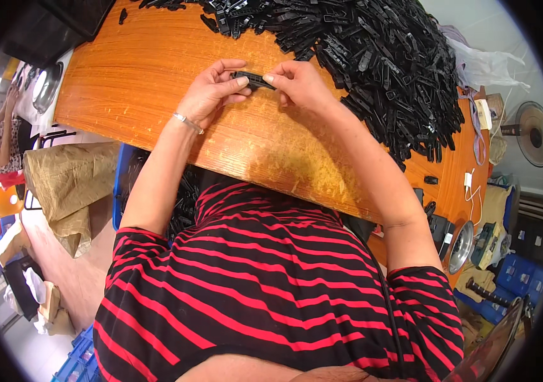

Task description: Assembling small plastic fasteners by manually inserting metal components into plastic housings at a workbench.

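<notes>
Through the head view I have both sets of fingers closed on one slim black piece (255, 79): the left hand (213, 89) pinches its left end between thumb and fingers, the right hand (304, 84) its right end. It sits between the fingertips, above the wooden tabletop (157, 76); whether it touches the wood I can't tell. I judge the step in hand to be two-handed work on this single piece; its finer details are too small for me to make out. The next move, I'd say, calls for a steady pinch at both ends. Beyond the right fingers spreads a big heap of black parts (386, 70). Well apart, farther right, stands a fan (534, 134).
</notes>
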`<state>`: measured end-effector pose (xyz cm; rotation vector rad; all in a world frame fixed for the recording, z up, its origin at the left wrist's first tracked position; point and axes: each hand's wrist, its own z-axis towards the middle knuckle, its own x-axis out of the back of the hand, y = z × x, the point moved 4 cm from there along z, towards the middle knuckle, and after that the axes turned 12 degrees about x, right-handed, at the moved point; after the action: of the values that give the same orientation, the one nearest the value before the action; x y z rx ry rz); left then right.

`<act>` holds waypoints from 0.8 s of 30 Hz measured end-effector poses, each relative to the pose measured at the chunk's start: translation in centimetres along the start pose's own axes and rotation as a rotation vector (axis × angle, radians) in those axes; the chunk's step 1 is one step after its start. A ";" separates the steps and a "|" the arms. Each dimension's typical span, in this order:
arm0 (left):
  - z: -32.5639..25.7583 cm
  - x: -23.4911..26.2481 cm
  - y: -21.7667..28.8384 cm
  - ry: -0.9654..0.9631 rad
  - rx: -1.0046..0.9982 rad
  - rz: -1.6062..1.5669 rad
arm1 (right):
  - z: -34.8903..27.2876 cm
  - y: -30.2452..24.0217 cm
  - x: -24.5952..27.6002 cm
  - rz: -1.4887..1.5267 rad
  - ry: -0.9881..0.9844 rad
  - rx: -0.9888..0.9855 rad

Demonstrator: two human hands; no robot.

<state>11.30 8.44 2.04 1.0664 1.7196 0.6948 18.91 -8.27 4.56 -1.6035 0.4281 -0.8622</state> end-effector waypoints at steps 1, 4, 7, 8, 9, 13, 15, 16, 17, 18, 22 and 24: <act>0.0 0.1 0.1 0.021 -0.007 0.032 | 0.2 0.2 0.3 0.000 0.007 0.000; 0.5 1.0 -0.3 0.206 -0.036 0.254 | 1.3 1.2 0.8 -0.124 -0.058 -0.027; 0.8 1.0 -0.5 0.268 -0.089 0.289 | 2.5 1.9 0.3 -0.200 -0.060 -0.045; 0.9 0.9 -0.6 0.267 -0.088 0.291 | 3.0 2.3 0.1 -0.200 -0.053 -0.034; 0.9 0.9 -0.6 0.294 -0.100 0.334 | 3.3 2.7 0.0 -0.199 -0.046 -0.024; 1.1 1.2 -0.9 0.366 -0.104 0.396 | 3.8 3.1 -0.5 -0.211 0.000 -0.021; 1.0 1.0 -0.9 0.382 -0.090 0.402 | 4.0 3.6 -0.6 -0.214 0.001 -0.016; 1.0 0.9 -0.9 0.396 -0.076 0.410 | 4.0 3.7 -0.7 -0.215 -0.001 -0.019; 1.0 1.0 -1.0 0.396 -0.073 0.407 | 4.0 3.7 -0.7 -0.196 0.006 -0.012; 1.1 1.0 -1.0 0.414 -0.081 0.417 | 4.1 3.7 -0.8 -0.177 0.013 -0.006; 1.2 1.1 -1.0 0.442 -0.048 0.468 | 4.3 3.1 -0.7 -0.179 -0.037 -0.100; 1.5 1.2 -0.5 0.437 -0.008 0.525 | 4.1 3.2 -0.8 -0.083 -0.080 -0.196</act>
<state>12.32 9.23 0.55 1.4595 1.7985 1.3435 21.96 -5.67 1.22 -1.8408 0.4019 -0.8355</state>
